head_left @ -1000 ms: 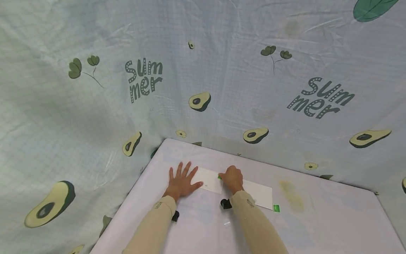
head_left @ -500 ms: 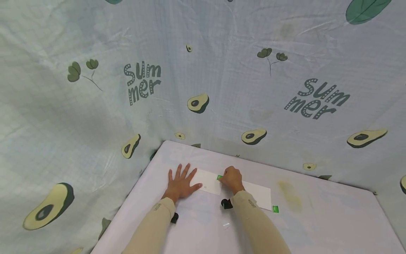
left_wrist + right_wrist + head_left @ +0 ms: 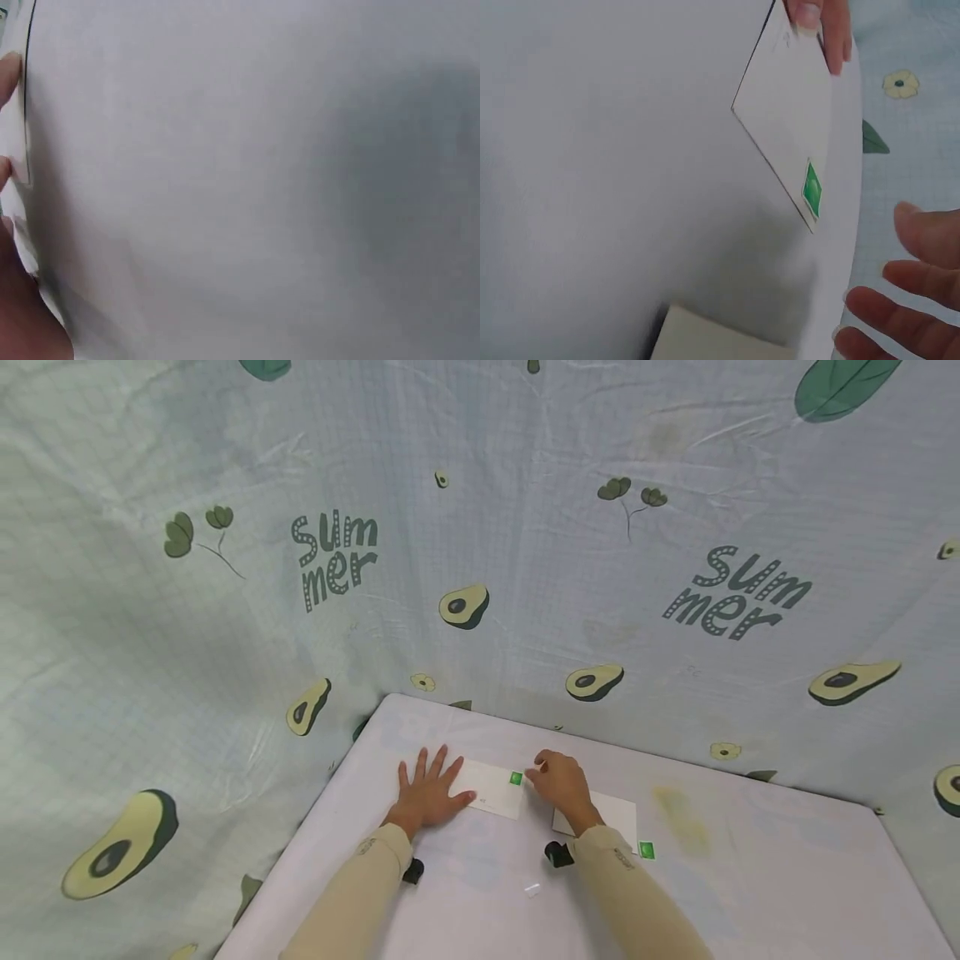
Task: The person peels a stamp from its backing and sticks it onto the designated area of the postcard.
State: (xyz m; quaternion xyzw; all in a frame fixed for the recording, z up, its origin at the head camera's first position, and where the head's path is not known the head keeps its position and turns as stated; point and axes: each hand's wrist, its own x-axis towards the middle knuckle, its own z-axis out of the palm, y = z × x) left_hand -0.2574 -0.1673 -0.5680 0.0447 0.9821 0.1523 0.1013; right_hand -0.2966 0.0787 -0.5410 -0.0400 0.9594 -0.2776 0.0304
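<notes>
My left hand [image 3: 431, 797] lies flat with spread fingers, its thumb and fingertips over the left part of a white envelope-sized card [image 3: 497, 799]. A small green sticker [image 3: 516, 778], like a stamp, sits at the card's far right corner. Small print [image 3: 787, 37] marks the other end of the card in the right wrist view. My right hand [image 3: 561, 787] hovers just right of the sticker, fingers loosely bent and apart from the card. In the right wrist view its separated fingers [image 3: 907, 319] hold nothing. The left wrist view catches only the card's edge [image 3: 19, 135] and part of the left hand.
A second white card or stack [image 3: 618, 818] lies under my right forearm, with another green sticker [image 3: 647, 850] at its near right corner. A clear scrap [image 3: 532, 890] lies nearer on the white table [image 3: 480, 910]. Printed cloth walls [image 3: 525, 635] border the table.
My right hand has lifted off the green sticker and drawn back to the right, its fingers loosening, so the whole sticker shows. The left hand stays on the card.
</notes>
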